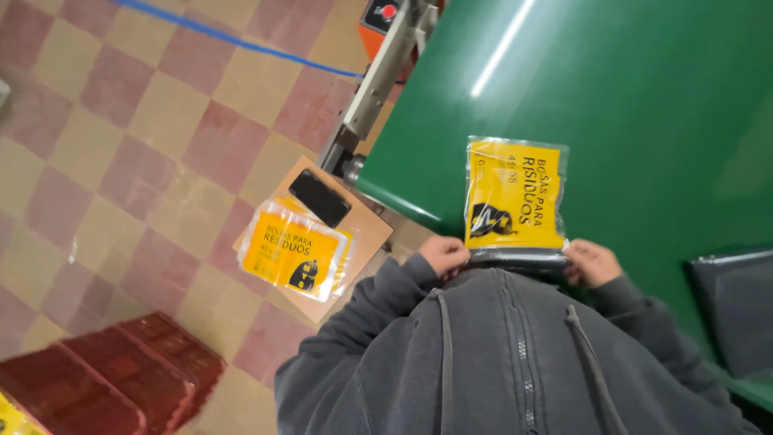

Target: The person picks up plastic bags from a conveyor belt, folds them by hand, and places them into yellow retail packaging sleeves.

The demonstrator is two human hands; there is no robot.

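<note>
Green table (644,97) — packet (515,193) between hands (444,254)

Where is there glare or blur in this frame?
Head view: a bright streak of lamp glare crosses the green table; the clear wrap of the yellow packet shines at its edges. The left hand and right hand look slightly soft; the floor at left is blurred.

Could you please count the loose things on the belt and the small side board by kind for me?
Yellow bag packets: 2, one on the green belt held by both hands, one on the board
Black phone: 1
Black plastic piece at the belt's right edge: 1
Total: 4
</note>
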